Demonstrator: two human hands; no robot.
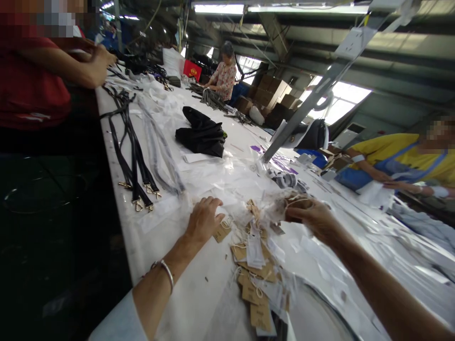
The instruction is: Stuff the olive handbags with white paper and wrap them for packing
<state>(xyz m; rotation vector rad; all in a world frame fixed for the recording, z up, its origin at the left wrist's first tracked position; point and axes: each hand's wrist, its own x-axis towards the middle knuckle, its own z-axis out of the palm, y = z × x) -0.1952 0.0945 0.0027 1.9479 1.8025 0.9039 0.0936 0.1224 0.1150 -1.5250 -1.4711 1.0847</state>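
Observation:
My left hand (205, 220) rests low over the white table, fingers loosely bent and apart. Beside its thumb lies a brown card hang tag (222, 231) with a white string. My right hand (314, 217) is closed on a crumpled clear plastic bag (273, 204); something brownish shows at the fingers, too blurred to name. Between and below my hands is a loose pile of brown hang tags (254, 290) with white strings. A white label (255, 251) lies on top of the pile.
Black straps with gold clasps (133, 161) lie along the table's left edge. A black cloth bundle (201, 132) sits further back, and a grey metal post (302, 113) rises from the table. People work at the left (35, 80), far side (225, 76) and right (394, 161).

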